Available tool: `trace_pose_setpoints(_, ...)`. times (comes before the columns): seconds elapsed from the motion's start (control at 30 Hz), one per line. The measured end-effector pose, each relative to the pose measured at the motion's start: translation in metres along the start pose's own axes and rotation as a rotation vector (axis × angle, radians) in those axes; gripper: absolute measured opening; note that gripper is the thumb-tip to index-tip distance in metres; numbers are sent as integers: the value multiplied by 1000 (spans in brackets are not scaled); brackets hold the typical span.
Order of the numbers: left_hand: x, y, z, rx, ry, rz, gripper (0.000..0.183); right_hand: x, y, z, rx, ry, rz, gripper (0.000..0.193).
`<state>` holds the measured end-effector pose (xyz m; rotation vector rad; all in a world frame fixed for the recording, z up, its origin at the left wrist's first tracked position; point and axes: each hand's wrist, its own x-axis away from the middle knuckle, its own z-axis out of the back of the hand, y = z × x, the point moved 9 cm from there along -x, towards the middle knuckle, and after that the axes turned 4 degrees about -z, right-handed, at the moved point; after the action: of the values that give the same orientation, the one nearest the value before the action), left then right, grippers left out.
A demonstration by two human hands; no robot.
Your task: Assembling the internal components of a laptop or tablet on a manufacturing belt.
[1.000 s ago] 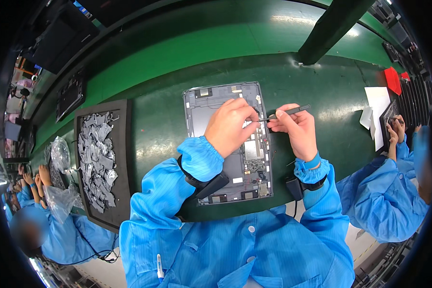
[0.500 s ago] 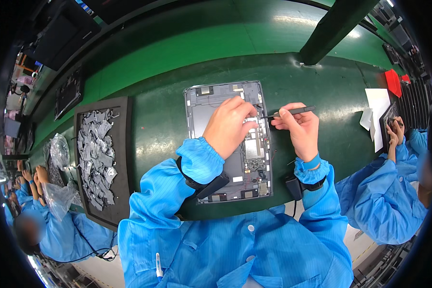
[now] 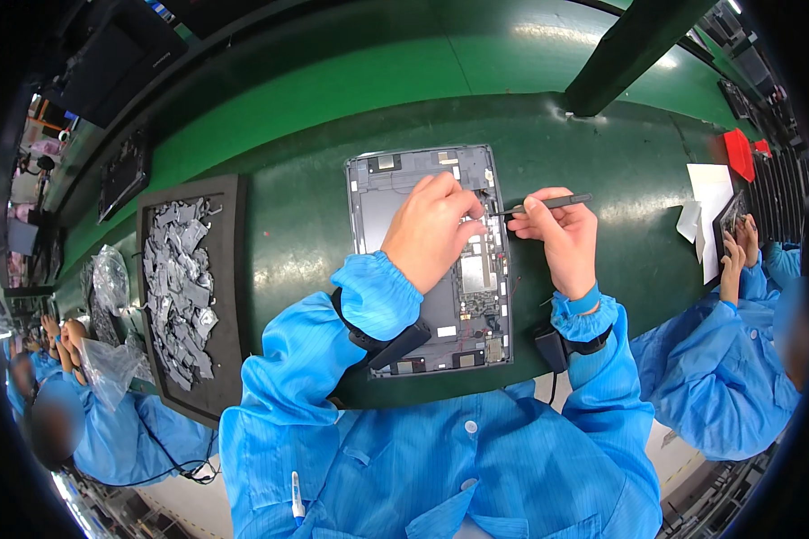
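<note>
An opened grey tablet housing (image 3: 377, 211) lies in front of me, with a circuit board (image 3: 478, 301) along its right side. My left hand (image 3: 433, 225) reaches over the housing, thumb and fingers pinched together by the upper part of the board. What those fingertips hold, if anything, is hidden. At the housing's right edge, my right hand (image 3: 562, 238) is closed around dark tweezers (image 3: 562, 203). Their slim tip points left, close to my left fingertips; whether it touches a part cannot be made out.
On the left, a black foam tray (image 3: 231, 296) holds a heap of grey pieces (image 3: 180, 292). Clear plastic bags (image 3: 112, 283) lie beyond it. A dark post (image 3: 620, 58) rises at the back. White sheets (image 3: 710, 202) and a red bin (image 3: 739, 154) are near a co-worker's hands (image 3: 737, 251) at right.
My hands stay almost where they were, with the tweezers' tip still beside my left fingertips. The co-worker's hands at right have shifted slightly.
</note>
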<state>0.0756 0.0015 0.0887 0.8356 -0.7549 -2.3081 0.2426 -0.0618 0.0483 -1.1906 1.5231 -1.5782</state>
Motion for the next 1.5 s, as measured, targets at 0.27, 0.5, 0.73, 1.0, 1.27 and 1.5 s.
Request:
trace_pose_setpoints(0.27,1,-2,0,-17,-16,54,14,4,-7,-3,82,28,72,14)
trace_pose_setpoints(0.5,2,-1,2,-14,-3,58,14,2,-1,-1,21,16,40,14)
trace_pose_setpoints(0.73,0,-1,1,-30,-2,41,15,6,-8,-5,85,38,80,13)
trace_pose_setpoints(1.0,0,8,3,-29,0,30,27,4,-5,-5,46,20,71,12)
trace_pose_setpoints(1.27,-1,16,-1,-158,-19,-100,31,1,2,-5,-2,7,52,11)
trace_pose_setpoints(1.5,0,14,-2,-143,-35,-100,30,5,-5,2,14,67,107,12)
